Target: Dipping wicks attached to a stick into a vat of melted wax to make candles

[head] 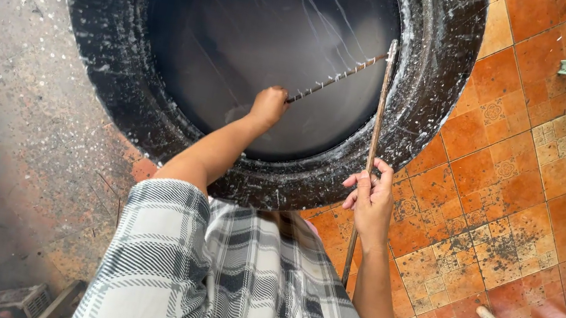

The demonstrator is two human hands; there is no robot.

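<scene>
Tiled floor point(525, 194) right lies open; black vat rim point(412, 127) blocks, seemingly.

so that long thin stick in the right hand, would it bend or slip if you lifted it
The stick looks straight and rigid, so probably stiff. It is very slim, so likely light. The right hand holds it loosely in the fingers; its dry-looking surface probably won't slip.

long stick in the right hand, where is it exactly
In the head view, right of centre: the long stick stands nearly upright in the right hand, crossing the black vat's rim.
</scene>
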